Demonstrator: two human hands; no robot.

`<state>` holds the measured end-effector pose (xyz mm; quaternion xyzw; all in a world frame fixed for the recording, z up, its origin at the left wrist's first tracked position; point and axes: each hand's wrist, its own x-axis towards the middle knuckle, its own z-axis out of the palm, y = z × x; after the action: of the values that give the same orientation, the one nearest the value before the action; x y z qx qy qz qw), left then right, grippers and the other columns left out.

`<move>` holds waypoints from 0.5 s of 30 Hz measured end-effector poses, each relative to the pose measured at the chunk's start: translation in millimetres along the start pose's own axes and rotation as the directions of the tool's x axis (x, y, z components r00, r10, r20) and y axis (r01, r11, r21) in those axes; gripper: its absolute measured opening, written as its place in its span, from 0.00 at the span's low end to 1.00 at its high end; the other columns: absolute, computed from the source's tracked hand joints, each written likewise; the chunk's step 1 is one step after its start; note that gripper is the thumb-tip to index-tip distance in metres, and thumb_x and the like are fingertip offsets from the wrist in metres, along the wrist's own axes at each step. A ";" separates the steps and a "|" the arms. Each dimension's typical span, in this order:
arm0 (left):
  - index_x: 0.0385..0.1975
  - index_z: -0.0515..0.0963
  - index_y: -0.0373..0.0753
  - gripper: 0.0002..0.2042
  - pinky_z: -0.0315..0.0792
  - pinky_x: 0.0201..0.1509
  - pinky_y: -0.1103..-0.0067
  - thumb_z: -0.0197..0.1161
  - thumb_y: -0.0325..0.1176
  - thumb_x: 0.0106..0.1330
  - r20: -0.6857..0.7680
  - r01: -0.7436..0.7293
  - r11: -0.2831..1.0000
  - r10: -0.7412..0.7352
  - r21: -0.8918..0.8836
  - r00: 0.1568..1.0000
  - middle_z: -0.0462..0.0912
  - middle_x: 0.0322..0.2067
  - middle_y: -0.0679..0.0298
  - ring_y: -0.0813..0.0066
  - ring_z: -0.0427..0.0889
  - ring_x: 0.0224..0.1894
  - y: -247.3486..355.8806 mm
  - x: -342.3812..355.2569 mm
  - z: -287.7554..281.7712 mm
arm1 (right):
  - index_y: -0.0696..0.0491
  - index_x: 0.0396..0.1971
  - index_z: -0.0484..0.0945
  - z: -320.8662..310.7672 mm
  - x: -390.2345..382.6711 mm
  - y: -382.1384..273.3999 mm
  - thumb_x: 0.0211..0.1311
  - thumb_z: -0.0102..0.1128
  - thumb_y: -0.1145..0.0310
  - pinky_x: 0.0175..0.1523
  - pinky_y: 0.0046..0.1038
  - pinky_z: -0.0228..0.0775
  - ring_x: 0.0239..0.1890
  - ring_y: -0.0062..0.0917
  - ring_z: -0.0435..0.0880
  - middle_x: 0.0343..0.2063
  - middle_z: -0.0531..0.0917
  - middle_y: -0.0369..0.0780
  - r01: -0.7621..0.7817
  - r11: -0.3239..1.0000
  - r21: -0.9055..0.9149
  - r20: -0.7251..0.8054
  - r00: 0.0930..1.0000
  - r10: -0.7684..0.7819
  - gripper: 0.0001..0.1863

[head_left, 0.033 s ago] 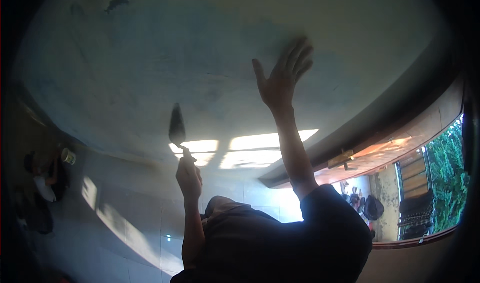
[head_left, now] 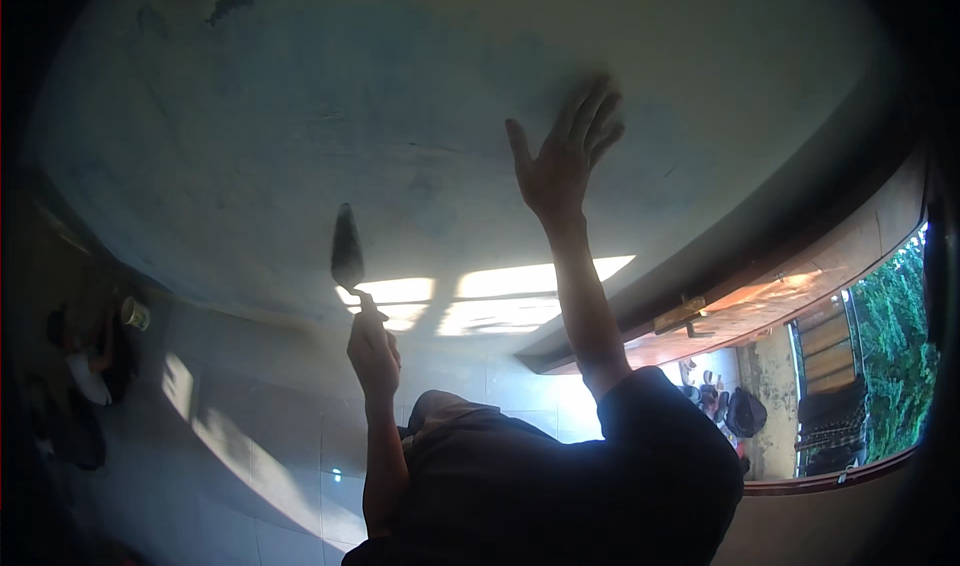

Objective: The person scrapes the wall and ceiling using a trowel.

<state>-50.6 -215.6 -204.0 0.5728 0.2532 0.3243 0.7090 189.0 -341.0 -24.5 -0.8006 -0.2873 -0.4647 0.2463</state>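
Observation:
My left hand (head_left: 372, 351) is raised and shut on the handle of a small pointed trowel (head_left: 346, 248). The trowel's dark blade points up against a wide grey-blue plastered surface (head_left: 300, 96). My right hand (head_left: 565, 156) is stretched higher, its palm flat on that surface and its fingers spread, holding nothing. My dark sleeves and shirt (head_left: 560, 486) fill the lower middle of the view.
A dark patch (head_left: 232, 4) marks the plaster at the upper left. Bright sunlit rectangles (head_left: 480, 291) lie between my arms. Pale tiles (head_left: 250, 436) run along the lower left, with a small cup (head_left: 134, 313) among dark clutter. An open doorway (head_left: 850, 366) at the right shows bags (head_left: 745, 411) and greenery.

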 end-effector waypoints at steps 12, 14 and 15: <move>0.31 0.72 0.39 0.21 0.50 0.11 0.85 0.43 0.52 0.74 0.027 0.129 0.980 -0.126 -0.151 0.992 0.57 0.11 0.75 0.87 0.55 0.08 16.4 4.6 8.8 | 0.55 0.71 0.42 -22.8 3.9 28.4 0.62 0.53 0.41 0.66 0.67 0.21 0.73 0.49 0.31 0.72 0.39 0.50 -0.079 0.984 -0.161 -0.008 0.997 0.079 0.49; 0.37 0.73 0.39 0.21 0.50 0.11 0.86 0.45 0.51 0.74 0.116 0.080 0.982 -0.061 -0.171 0.991 0.59 0.11 0.75 0.88 0.54 0.10 5.5 7.0 15.0 | 0.52 0.72 0.43 -32.0 -12.3 21.4 0.62 0.57 0.45 0.67 0.66 0.23 0.73 0.49 0.30 0.72 0.38 0.50 -0.009 0.978 -0.209 0.156 0.987 0.042 0.48; 0.39 0.74 0.37 0.21 0.51 0.12 0.86 0.45 0.52 0.74 0.203 0.045 0.983 -0.009 -0.176 0.979 0.61 0.12 0.75 0.89 0.56 0.11 5.0 7.6 21.4 | 0.52 0.72 0.43 -35.1 -24.2 19.5 0.62 0.57 0.45 0.67 0.66 0.23 0.73 0.49 0.30 0.72 0.38 0.50 -0.020 0.977 -0.212 0.145 0.988 0.051 0.48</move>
<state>-30.8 -223.2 -194.4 0.5327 0.1575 0.2764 0.7842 171.5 -383.7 -32.7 -0.8597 -0.2399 -0.4266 0.1464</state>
